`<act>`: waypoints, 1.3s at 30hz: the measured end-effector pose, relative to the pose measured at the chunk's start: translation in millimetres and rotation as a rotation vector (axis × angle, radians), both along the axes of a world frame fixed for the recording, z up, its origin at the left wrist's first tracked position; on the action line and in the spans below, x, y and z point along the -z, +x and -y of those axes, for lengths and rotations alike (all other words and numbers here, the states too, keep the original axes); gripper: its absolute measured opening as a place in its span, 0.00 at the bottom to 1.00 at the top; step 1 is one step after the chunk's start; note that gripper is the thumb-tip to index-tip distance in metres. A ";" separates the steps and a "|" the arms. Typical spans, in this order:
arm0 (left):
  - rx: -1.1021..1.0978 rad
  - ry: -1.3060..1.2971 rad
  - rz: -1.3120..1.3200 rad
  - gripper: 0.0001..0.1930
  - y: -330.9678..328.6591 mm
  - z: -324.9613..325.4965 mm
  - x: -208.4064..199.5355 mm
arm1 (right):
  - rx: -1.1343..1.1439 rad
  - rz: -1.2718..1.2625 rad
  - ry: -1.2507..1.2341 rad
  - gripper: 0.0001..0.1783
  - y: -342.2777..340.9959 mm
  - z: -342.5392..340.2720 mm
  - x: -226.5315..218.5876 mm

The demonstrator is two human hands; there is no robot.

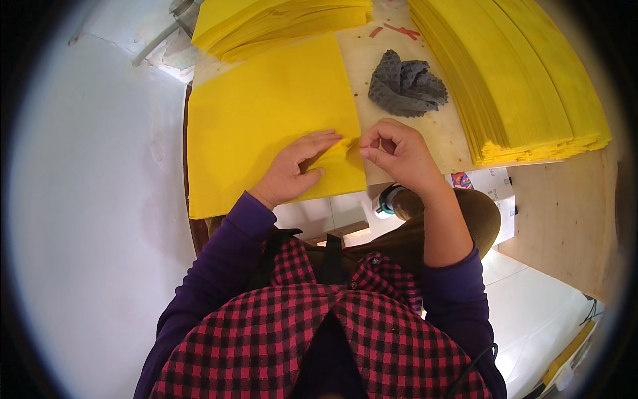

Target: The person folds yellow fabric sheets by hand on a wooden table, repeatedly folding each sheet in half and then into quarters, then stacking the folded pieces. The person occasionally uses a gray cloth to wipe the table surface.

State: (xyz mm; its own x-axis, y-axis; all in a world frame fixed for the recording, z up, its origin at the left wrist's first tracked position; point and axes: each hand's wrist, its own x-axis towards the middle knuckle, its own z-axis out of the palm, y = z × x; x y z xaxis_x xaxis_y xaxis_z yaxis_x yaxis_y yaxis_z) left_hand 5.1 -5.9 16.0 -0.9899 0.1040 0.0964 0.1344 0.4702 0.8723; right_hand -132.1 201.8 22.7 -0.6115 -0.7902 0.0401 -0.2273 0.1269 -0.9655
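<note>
A flat yellow fabric piece (266,106) lies at the table's near left, its near edge at the table front. My left hand (296,166) rests on its lower right part, fingers stretched out and thumb apart. Just beyond those fingertips the fabric is puckered up toward its right edge. There my right hand (399,153) is closed in a pinch, thumb against the forefinger. Whatever lies between those fingertips, perhaps a thread or a bit of the fabric edge, is too small to make out.
A crumpled dark grey textured cloth (405,86) lies on the wooden table (432,143) beyond my right hand. Yellow fabric stacks (512,73) stand at the right, and another stack (279,23) at the back. Red strips (402,32) lie between them. A white wall (100,199) is at the left.
</note>
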 end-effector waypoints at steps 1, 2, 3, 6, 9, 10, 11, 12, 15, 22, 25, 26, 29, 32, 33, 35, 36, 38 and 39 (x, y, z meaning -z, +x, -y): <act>-0.012 0.020 0.007 0.30 0.7 -0.3 0.5 | -0.052 -0.028 0.015 0.09 -2.4 -3.2 0.2; -0.024 0.040 0.013 0.30 1.1 -0.3 0.9 | -0.104 -0.055 0.031 0.10 -4.4 -6.3 0.8; -0.021 0.035 0.011 0.30 1.2 -0.1 1.1 | -0.156 -0.083 0.047 0.10 -5.5 -8.1 2.2; -0.006 0.023 0.000 0.30 0.4 0.7 0.7 | -0.217 -0.237 0.082 0.11 1.2 -6.5 10.9; 0.007 0.015 -0.010 0.30 -0.6 0.8 0.1 | -0.230 -0.193 0.071 0.11 5.2 -2.0 18.6; 0.006 0.012 -0.008 0.30 -0.7 0.8 -0.1 | -0.226 -0.181 0.084 0.11 5.0 -1.3 20.0; 0.006 0.011 -0.013 0.29 -0.6 0.9 -0.3 | -0.227 -0.170 0.084 0.11 4.6 -0.4 21.0; 0.010 0.004 -0.015 0.29 -0.8 1.0 -0.5 | -0.229 -0.159 0.084 0.11 4.6 0.4 21.5; 0.022 -0.005 -0.035 0.29 -1.4 1.4 -0.9 | -0.244 -0.126 0.112 0.08 4.8 1.6 20.2; 0.030 -0.046 -0.037 0.29 -0.8 0.1 -2.1 | -0.211 -0.018 0.040 0.06 6.5 3.1 10.3; 0.049 -0.048 -0.045 0.31 -1.3 1.1 -2.8 | -0.192 -0.076 -0.015 0.07 6.2 5.0 8.2; 0.059 -0.046 -0.049 0.32 -1.6 1.6 -3.1 | -0.186 -0.084 -0.025 0.07 6.2 5.9 8.1; 0.073 -0.090 -0.046 0.35 -1.5 2.3 -4.1 | -0.172 -0.083 -0.041 0.08 6.7 8.0 8.3; 0.074 -0.099 -0.037 0.37 -1.8 2.0 -4.3 | -0.168 -0.095 -0.053 0.08 6.7 10.0 8.4; 0.075 -0.101 -0.037 0.37 -1.7 1.8 -4.3 | -0.166 -0.094 -0.061 0.08 6.6 10.5 8.3; 0.075 -0.099 -0.039 0.37 -1.7 1.4 -3.8 | -0.180 -0.080 -0.048 0.07 7.1 10.9 8.1; 0.079 -0.110 -0.044 0.37 -1.9 1.4 -3.5 | -0.189 -0.065 -0.054 0.07 7.4 11.0 8.0; 0.084 -0.128 -0.052 0.37 -2.3 1.4 -2.7 | -0.182 -0.052 -0.059 0.07 8.0 11.4 7.9; 0.085 -0.125 -0.052 0.37 -2.3 1.6 -2.4 | -0.180 -0.044 -0.068 0.07 8.4 11.7 7.8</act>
State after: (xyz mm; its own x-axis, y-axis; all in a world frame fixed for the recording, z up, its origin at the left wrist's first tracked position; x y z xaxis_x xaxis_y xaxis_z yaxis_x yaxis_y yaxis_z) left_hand 2.8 -7.5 18.4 -0.9711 0.2017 0.1279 0.2214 0.5596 0.7986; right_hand -123.7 190.1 14.9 -0.4566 -0.8814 0.1209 -0.2831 0.0151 -0.9590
